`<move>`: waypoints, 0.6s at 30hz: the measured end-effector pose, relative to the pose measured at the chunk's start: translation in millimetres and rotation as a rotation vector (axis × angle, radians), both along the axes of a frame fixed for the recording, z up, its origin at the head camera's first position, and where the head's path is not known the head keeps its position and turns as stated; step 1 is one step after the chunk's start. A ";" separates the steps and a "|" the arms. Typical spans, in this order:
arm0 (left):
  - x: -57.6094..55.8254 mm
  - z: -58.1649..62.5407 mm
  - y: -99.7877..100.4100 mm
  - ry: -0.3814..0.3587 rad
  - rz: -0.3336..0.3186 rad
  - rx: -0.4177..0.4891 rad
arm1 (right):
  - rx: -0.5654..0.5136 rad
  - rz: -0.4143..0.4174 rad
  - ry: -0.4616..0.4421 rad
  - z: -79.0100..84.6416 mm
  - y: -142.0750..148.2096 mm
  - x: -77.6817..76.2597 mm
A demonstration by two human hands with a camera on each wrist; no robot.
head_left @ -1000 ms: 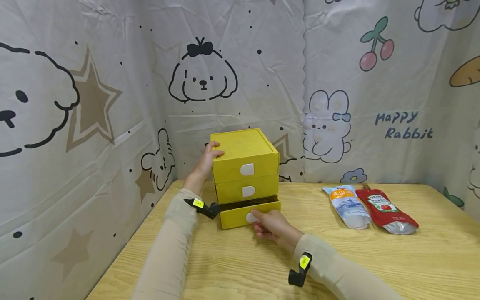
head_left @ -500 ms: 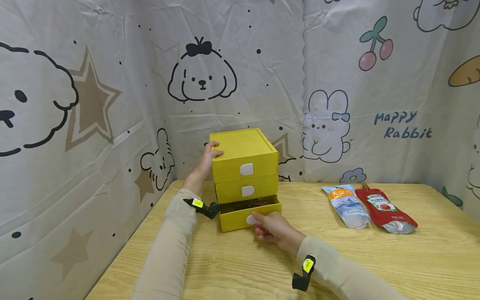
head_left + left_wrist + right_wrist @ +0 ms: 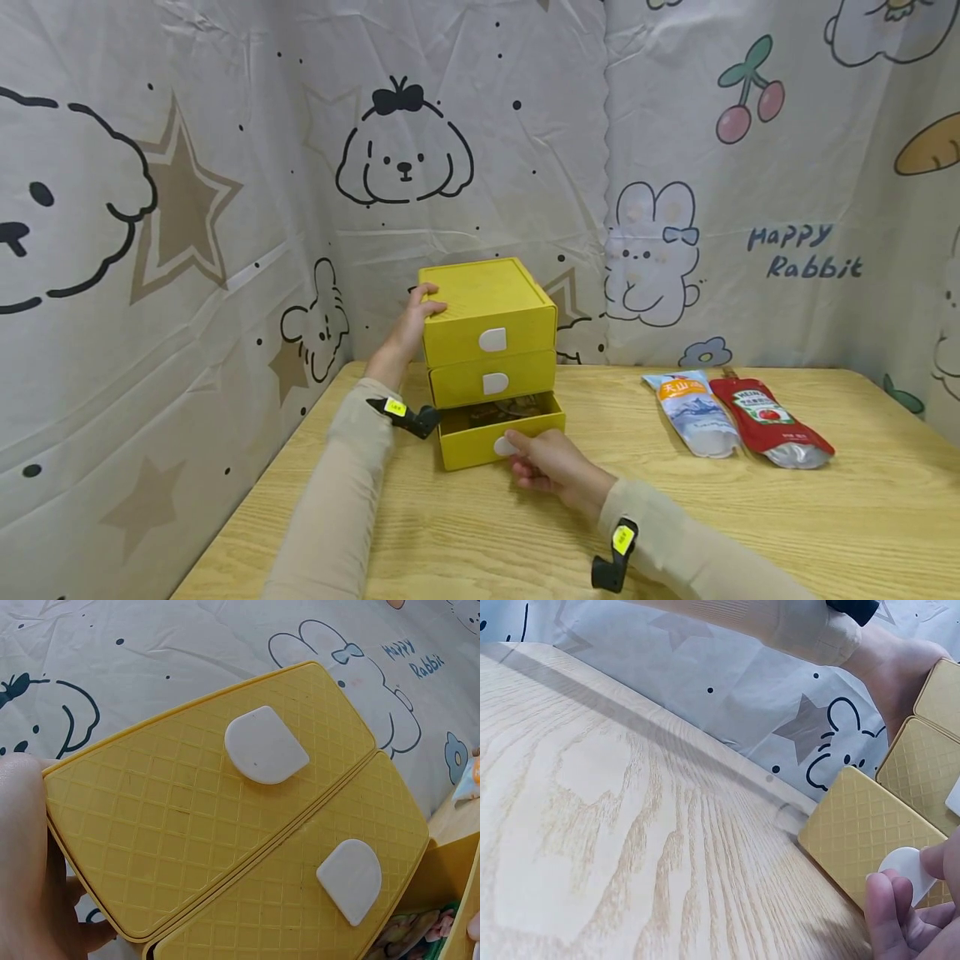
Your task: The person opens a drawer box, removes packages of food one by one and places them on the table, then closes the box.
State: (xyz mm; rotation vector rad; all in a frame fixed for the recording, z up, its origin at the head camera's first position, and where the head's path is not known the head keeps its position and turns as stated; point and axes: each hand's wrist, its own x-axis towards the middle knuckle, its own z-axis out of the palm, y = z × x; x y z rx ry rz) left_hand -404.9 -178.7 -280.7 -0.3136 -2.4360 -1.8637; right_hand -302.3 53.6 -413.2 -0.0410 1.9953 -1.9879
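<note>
A yellow desktop drawer unit (image 3: 487,292) with three drawers and white tab handles stands on the table. My left hand (image 3: 415,321) holds its upper left side, some fingers over the top edge; the left wrist view shows that hand (image 3: 26,855) along the side. The bottom drawer (image 3: 468,447) is pulled part way out. My right hand (image 3: 558,467) pinches its white drawer handle (image 3: 907,871) between thumb and fingers. Inside the drawer lie patterned, colourful items (image 3: 412,934), partly hidden, their kind unclear. The upper two drawers are closed.
To the right on the wooden table (image 3: 465,533) lie a blue-and-white pouch (image 3: 693,414) and a red Heinz ketchup pouch (image 3: 772,421), side by side. A printed cloth curtain (image 3: 525,167) hangs behind and to the left.
The bottom drawer has slid farther out toward me with my right hand on its handle, showing more of its contents. My left hand has stayed on the unit.
</note>
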 end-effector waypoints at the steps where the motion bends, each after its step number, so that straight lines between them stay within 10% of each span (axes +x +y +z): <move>1: -0.2 -0.1 0.0 -0.002 0.002 -0.001 | -0.002 0.001 0.000 -0.2 0.2 0.6; 18: 0.7 -0.9 1.9 0.008 0.008 0.006 | 0.007 0.036 -0.011 -0.7 4.5 7.0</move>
